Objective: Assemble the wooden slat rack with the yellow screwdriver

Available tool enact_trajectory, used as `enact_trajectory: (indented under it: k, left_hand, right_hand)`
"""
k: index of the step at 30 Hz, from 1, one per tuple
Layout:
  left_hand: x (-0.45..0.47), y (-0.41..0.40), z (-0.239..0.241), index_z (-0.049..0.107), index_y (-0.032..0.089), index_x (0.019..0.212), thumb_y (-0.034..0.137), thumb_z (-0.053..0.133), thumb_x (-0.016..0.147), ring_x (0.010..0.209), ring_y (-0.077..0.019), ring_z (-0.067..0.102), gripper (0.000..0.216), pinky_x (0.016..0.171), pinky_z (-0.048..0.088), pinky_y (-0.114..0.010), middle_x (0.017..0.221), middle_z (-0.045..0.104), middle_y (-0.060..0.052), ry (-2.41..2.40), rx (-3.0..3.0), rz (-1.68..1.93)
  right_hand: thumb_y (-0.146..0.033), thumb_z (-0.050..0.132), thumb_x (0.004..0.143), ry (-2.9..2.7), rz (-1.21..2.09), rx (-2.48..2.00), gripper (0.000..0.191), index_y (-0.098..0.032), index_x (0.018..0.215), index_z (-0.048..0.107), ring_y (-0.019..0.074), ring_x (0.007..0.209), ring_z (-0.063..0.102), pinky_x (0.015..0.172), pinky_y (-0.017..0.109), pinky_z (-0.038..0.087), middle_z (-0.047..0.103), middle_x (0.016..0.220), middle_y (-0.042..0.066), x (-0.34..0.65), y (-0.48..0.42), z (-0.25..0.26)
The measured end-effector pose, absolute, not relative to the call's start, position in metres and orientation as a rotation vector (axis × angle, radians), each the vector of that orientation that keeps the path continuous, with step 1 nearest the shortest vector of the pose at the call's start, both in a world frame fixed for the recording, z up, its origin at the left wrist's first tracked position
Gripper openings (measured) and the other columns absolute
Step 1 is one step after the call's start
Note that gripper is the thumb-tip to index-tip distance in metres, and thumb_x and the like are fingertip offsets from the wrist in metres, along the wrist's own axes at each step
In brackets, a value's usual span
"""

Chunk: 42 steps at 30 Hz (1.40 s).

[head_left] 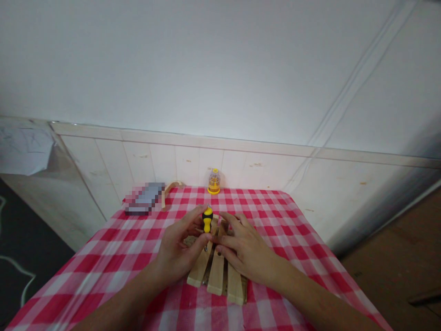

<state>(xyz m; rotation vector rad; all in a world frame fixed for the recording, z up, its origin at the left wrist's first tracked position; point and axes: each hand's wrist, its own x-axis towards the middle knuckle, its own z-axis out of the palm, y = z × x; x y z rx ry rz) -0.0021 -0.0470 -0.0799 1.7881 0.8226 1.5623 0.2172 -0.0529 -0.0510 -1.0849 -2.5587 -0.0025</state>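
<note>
The checked table (pixel 275 216) bears wooden slats (pixel 217 276), a yellow bit case (pixel 214 182) and a curved strip (pixel 168 191).

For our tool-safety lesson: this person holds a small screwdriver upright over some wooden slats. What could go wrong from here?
1. The screwdriver, pinched upright in the left hand, could slip and jab the right hand, whose fingers lie right beside its shaft.
2. The wooden slats lie on a tablecloth with no clamp in view, so they might slide under pressure.

The screwdriver (pixel 207 220) stands on the slats (pixel 217 272), bit case (pixel 214 182) behind.
</note>
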Motion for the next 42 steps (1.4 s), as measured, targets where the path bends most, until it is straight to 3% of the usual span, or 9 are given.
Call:
enact_trajectory:
  k: [12,22,30,38,42]
  left_hand:
    - [-0.006,-0.041,-0.079,0.068,0.031,0.134,0.018,0.083,0.081,0.082,-0.0172,0.078,0.057,0.076,0.066,-0.027,0.11,0.082,-0.004,0.872,2.006,1.558]
    - [-0.009,-0.044,-0.077,0.055,0.033,0.148,0.023,0.066,0.096,0.098,-0.0209,0.076,0.055,0.088,0.063,-0.032,0.118,0.077,-0.007,0.817,1.926,1.315]
    - [-0.008,-0.047,-0.074,0.046,0.032,0.155,0.02,0.059,0.099,0.092,-0.0196,0.076,0.06,0.087,0.062,-0.034,0.116,0.078,-0.008,0.764,1.91,1.247]
    - [0.003,-0.043,-0.08,0.048,0.03,0.151,0.02,0.067,0.096,0.106,-0.019,0.077,0.058,0.093,0.062,-0.031,0.119,0.078,-0.007,0.724,1.575,1.533]
    - [0.008,-0.036,-0.081,0.059,0.024,0.136,0.022,0.069,0.095,0.107,-0.0203,0.077,0.042,0.093,0.062,-0.03,0.118,0.079,-0.008,0.693,1.537,1.553]
  right_hand:
    - [-0.029,0.063,0.1,-2.562,0.001,-1.081,0.02,-0.028,0.114,0.077,0.0317,0.13,0.046,0.108,0.052,0.048,0.047,0.152,0.01,0.216,-0.053,-0.048]
    - [-0.028,0.063,0.1,-2.563,-0.014,-1.09,0.022,-0.029,0.117,0.076,0.0319,0.13,0.046,0.108,0.053,0.047,0.045,0.152,0.011,0.216,-0.053,-0.049]
    - [-0.028,0.064,0.099,-2.557,0.008,-1.093,0.02,-0.029,0.115,0.076,0.0309,0.126,0.047,0.108,0.052,0.048,0.046,0.151,0.009,0.216,-0.054,-0.048]
    - [-0.027,0.061,0.101,-2.558,0.043,-1.103,0.027,-0.033,0.124,0.074,0.0335,0.134,0.043,0.112,0.056,0.044,0.043,0.155,0.01,0.217,-0.054,-0.049]
    - [-0.03,0.06,0.101,-2.561,0.042,-1.106,0.028,-0.033,0.125,0.074,0.0345,0.134,0.042,0.112,0.057,0.043,0.042,0.155,0.01,0.217,-0.052,-0.052]
